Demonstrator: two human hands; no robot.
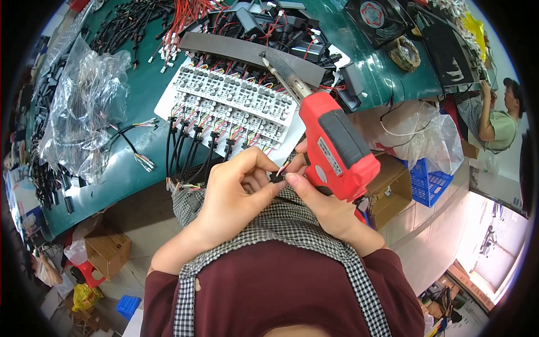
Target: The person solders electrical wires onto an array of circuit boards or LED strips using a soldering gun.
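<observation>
At the near edge of a green worktable [112, 188], just before the checked apron [269, 216], we see the left hand [238, 191] and right hand [320, 205] meeting at a small black connector [276, 177] w/ thin coloured wires. L thumb & forefinger are pinched on it, the other L fingers curled; R thumb presses its R side. A red soldering gun [339, 146] lies over the R hand, tip pointing up-left, hiding most of the R fingers, so we can't tell how they grip it. Beyond the hands, a panel of white circuit boards [233, 98] has black cables [210, 147] hanging off its near side; a long grey strip [247, 51] covers part of its far edge, & the gun's nozzle crosses btwn that strip & the hands. Far side: black housings [250, 21] in a heap, red wires [188, 19], and a fan [375, 17] cut off by the top edge. On our L, a clear plastic bag [84, 112] of cables, contents blurred by glare, near a loose cable [132, 143]. On our R, below table level: a cardboard box [390, 196], partly behind the gun, a blue crate [429, 185], & a 2nd plastic bag [429, 132] draped above it. Far R, a co-worker [499, 123] sits partly lost to the dark fisheye rim, work too small to make out.
</observation>
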